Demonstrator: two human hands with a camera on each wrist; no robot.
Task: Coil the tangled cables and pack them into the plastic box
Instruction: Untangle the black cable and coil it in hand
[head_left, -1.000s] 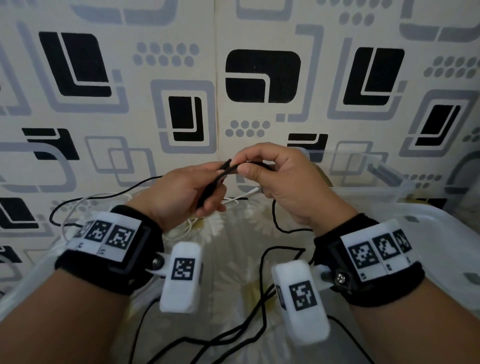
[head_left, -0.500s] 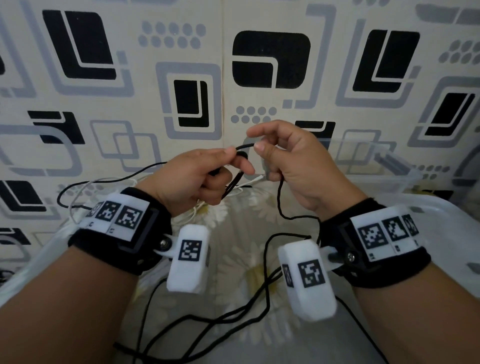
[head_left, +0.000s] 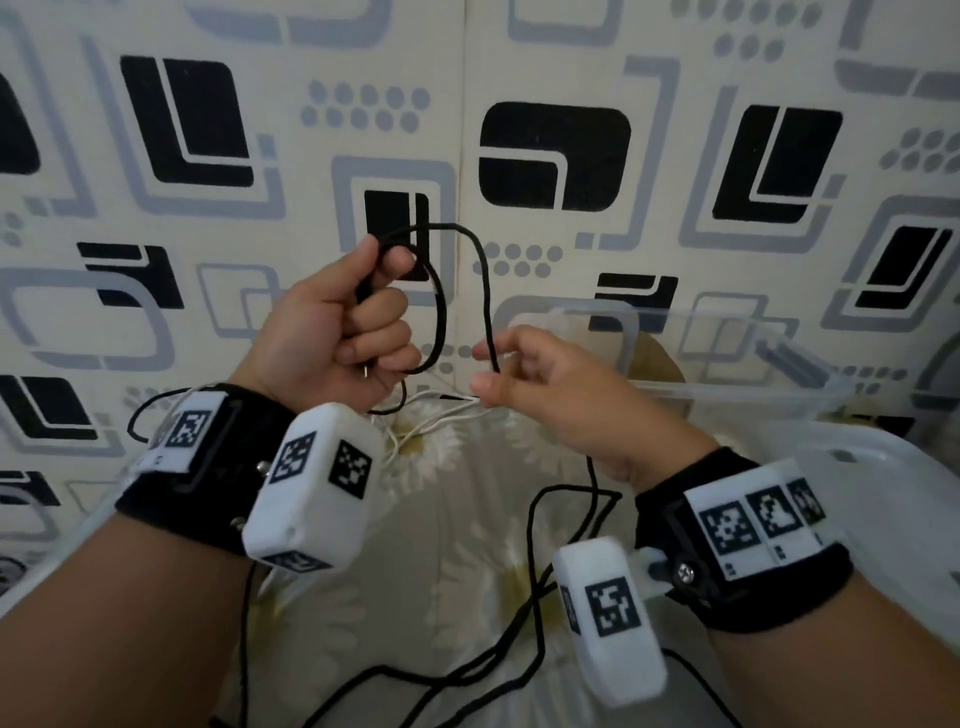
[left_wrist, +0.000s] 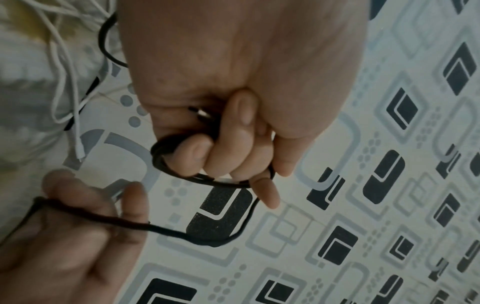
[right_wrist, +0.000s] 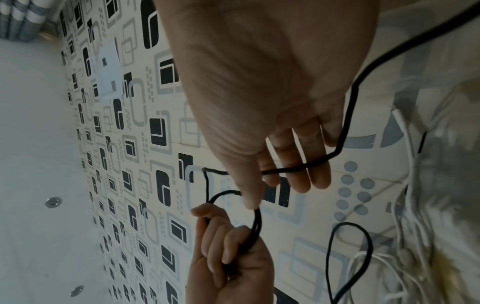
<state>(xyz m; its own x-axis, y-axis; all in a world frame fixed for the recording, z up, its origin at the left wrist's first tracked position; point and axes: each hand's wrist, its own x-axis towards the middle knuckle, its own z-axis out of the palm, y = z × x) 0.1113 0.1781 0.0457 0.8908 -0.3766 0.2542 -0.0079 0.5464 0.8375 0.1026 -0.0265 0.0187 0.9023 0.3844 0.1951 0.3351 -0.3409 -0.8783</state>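
My left hand (head_left: 384, 291) is raised in front of the wall, its fingers curled round small loops of a black cable (head_left: 447, 226). The left wrist view shows these loops (left_wrist: 197, 176) wound round the curled fingers. From that hand the cable arches up and comes down to my right hand (head_left: 488, 371), which holds it between thumb and fingers (right_wrist: 298, 181). The rest of the black cable (head_left: 530, 525) hangs down and lies loose on the floral cloth. The clear plastic box (head_left: 753, 395) stands just right of my right hand.
A white cable (head_left: 441, 423) lies tangled on the floral cloth (head_left: 457, 545) below my hands, close to the patterned wall (head_left: 556, 156). A white plastic lid-like piece (head_left: 909, 493) lies at the right. Black cable strands cross the cloth near my wrists.
My left hand has risen and turned, now gripping loops of the black cable. My right hand has dropped lower and to the right, drawing out a tall arch of cable between the hands.
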